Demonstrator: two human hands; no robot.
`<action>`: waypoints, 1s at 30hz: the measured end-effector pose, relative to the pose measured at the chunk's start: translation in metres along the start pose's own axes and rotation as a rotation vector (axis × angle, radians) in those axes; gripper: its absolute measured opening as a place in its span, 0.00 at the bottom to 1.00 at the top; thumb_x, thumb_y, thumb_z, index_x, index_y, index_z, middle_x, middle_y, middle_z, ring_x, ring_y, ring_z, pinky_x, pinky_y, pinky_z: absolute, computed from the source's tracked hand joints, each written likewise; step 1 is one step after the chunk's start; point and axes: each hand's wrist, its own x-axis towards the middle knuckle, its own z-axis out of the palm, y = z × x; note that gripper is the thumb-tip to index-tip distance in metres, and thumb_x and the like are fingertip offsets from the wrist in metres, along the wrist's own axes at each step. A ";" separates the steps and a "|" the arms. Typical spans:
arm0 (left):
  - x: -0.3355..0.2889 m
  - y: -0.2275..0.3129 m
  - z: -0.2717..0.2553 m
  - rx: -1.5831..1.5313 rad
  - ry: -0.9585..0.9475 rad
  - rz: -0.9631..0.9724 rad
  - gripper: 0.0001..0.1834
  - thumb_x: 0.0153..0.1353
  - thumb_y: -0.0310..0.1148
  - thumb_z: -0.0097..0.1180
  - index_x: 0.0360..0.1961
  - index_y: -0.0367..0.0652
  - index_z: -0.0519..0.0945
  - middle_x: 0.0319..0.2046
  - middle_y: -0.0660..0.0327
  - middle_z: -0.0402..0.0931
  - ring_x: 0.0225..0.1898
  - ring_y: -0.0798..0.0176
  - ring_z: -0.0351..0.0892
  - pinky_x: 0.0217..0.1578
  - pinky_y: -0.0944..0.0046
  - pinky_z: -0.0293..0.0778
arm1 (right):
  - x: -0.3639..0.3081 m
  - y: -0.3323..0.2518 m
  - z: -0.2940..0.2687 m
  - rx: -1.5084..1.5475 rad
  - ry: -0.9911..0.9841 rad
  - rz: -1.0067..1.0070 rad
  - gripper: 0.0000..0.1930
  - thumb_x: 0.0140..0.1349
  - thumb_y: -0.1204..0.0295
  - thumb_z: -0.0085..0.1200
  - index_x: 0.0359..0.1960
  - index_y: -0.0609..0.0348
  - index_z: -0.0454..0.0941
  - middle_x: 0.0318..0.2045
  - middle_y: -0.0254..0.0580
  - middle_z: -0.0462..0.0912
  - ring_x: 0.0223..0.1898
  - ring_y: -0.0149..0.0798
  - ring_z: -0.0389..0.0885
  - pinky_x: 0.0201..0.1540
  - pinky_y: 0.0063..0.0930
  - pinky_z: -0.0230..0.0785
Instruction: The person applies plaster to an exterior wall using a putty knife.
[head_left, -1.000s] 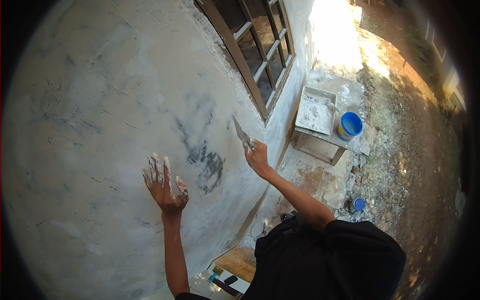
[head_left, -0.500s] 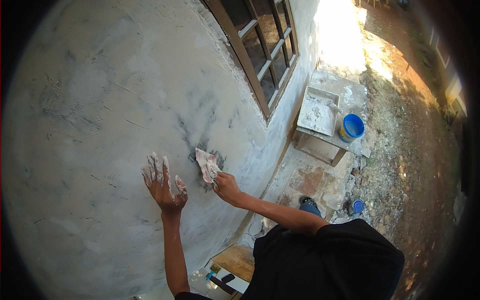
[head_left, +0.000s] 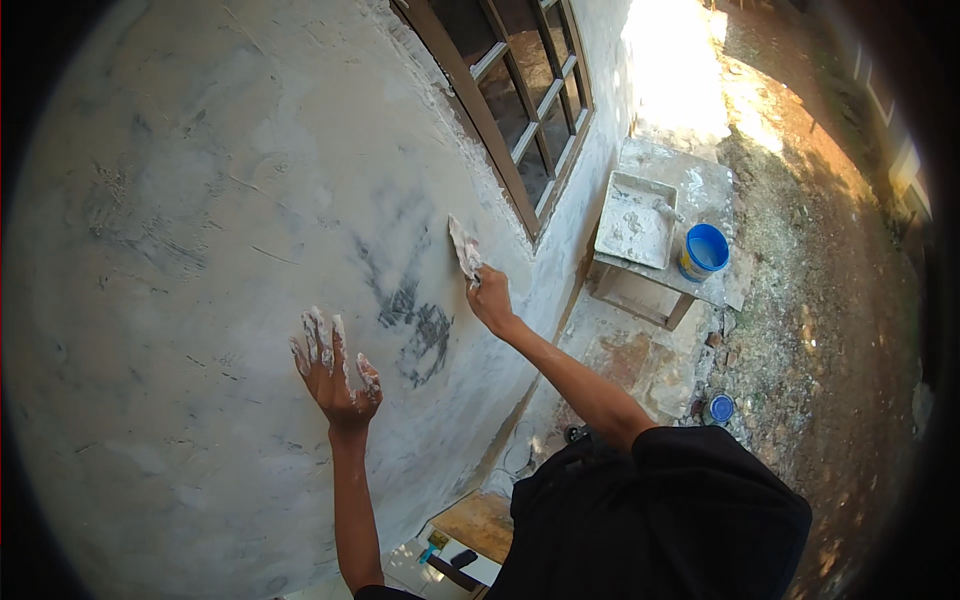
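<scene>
My right hand (head_left: 490,298) is closed round a putty knife (head_left: 464,248) caked with white putty, its blade edge-on against the plastered wall (head_left: 250,400) just left of the window's lower corner. Dark, bare-looking patches (head_left: 425,335) show on the wall below and left of the blade. My left hand (head_left: 340,375) has its fingers spread, coated in white putty, and holds nothing. It is at the wall to the left of the dark patches; whether the palm presses on it I cannot tell.
A brown-framed window (head_left: 520,130) is set in the wall at the upper middle. To the right, a low table (head_left: 700,180) bears a putty-smeared tray (head_left: 635,215) and a blue-rimmed bucket (head_left: 706,250). A small blue-topped can (head_left: 720,408) stands on the ground. Lower down is a wooden surface (head_left: 475,525).
My right hand has carried the putty knife up and right along the wall, toward the window corner, uncovering the dark patches. My left hand has hardly shifted.
</scene>
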 end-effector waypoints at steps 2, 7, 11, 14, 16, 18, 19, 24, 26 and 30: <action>0.001 -0.001 0.002 0.002 -0.004 -0.003 0.27 0.55 0.31 0.45 0.57 0.30 0.71 0.60 0.41 0.65 0.64 0.41 0.60 0.64 0.38 0.45 | -0.046 -0.018 0.013 0.030 -0.143 -0.026 0.04 0.42 0.84 0.49 0.23 0.69 0.72 0.25 0.58 0.74 0.27 0.61 0.74 0.30 0.47 0.67; -0.001 -0.004 0.002 -0.010 -0.015 -0.009 0.27 0.54 0.30 0.45 0.57 0.30 0.71 0.60 0.41 0.64 0.64 0.41 0.61 0.64 0.38 0.46 | -0.089 -0.040 -0.004 0.074 -0.203 -0.023 0.05 0.44 0.84 0.51 0.25 0.69 0.72 0.25 0.57 0.74 0.27 0.60 0.74 0.31 0.46 0.68; 0.005 0.002 -0.001 0.007 -0.023 0.010 0.26 0.57 0.28 0.44 0.58 0.29 0.69 0.60 0.40 0.64 0.64 0.41 0.60 0.64 0.38 0.47 | -0.018 0.008 -0.038 -0.109 0.064 0.106 0.04 0.53 0.80 0.50 0.26 0.71 0.74 0.22 0.62 0.74 0.26 0.61 0.75 0.28 0.45 0.66; 0.004 0.002 -0.001 0.012 -0.026 0.012 0.26 0.57 0.29 0.43 0.58 0.29 0.69 0.60 0.40 0.64 0.64 0.40 0.60 0.64 0.38 0.47 | 0.022 0.023 -0.024 -0.159 0.068 0.230 0.07 0.54 0.78 0.50 0.24 0.72 0.75 0.22 0.64 0.75 0.26 0.62 0.75 0.29 0.46 0.65; 0.005 0.002 0.000 -0.005 -0.017 0.036 0.27 0.57 0.29 0.43 0.58 0.29 0.69 0.60 0.40 0.64 0.64 0.40 0.60 0.64 0.38 0.47 | 0.020 0.023 -0.001 -0.179 0.025 0.203 0.08 0.52 0.78 0.49 0.21 0.73 0.74 0.21 0.66 0.74 0.25 0.63 0.74 0.30 0.49 0.65; 0.001 0.001 -0.001 -0.010 -0.032 0.019 0.27 0.56 0.30 0.44 0.58 0.30 0.70 0.60 0.41 0.64 0.64 0.41 0.60 0.64 0.38 0.47 | -0.008 0.004 0.016 -0.125 -0.048 0.122 0.06 0.49 0.79 0.50 0.20 0.73 0.73 0.22 0.66 0.75 0.26 0.63 0.75 0.32 0.49 0.67; 0.001 0.002 0.001 -0.021 -0.041 0.006 0.27 0.55 0.30 0.45 0.57 0.31 0.70 0.60 0.42 0.65 0.64 0.41 0.60 0.64 0.38 0.47 | -0.028 -0.006 0.024 -0.123 -0.109 0.115 0.05 0.48 0.80 0.50 0.20 0.72 0.73 0.23 0.64 0.75 0.27 0.62 0.75 0.33 0.49 0.68; -0.008 -0.009 0.001 0.002 -0.013 -0.027 0.27 0.55 0.30 0.45 0.57 0.32 0.71 0.61 0.41 0.64 0.65 0.40 0.59 0.64 0.38 0.47 | -0.097 -0.040 0.004 -0.042 -0.285 0.069 0.04 0.49 0.80 0.51 0.26 0.69 0.74 0.27 0.60 0.76 0.29 0.61 0.76 0.34 0.48 0.71; -0.005 -0.010 0.006 0.001 -0.006 -0.032 0.27 0.55 0.30 0.45 0.57 0.32 0.71 0.61 0.41 0.63 0.65 0.40 0.59 0.64 0.38 0.47 | -0.084 -0.022 -0.019 0.047 -0.150 0.076 0.04 0.52 0.79 0.52 0.29 0.68 0.75 0.27 0.59 0.76 0.30 0.60 0.77 0.34 0.47 0.70; -0.006 -0.004 0.004 -0.010 -0.019 -0.046 0.27 0.54 0.31 0.46 0.57 0.31 0.71 0.61 0.41 0.63 0.64 0.40 0.60 0.64 0.39 0.47 | 0.020 0.006 -0.050 -0.228 0.160 0.140 0.10 0.54 0.77 0.50 0.18 0.72 0.70 0.18 0.63 0.73 0.22 0.63 0.74 0.27 0.46 0.64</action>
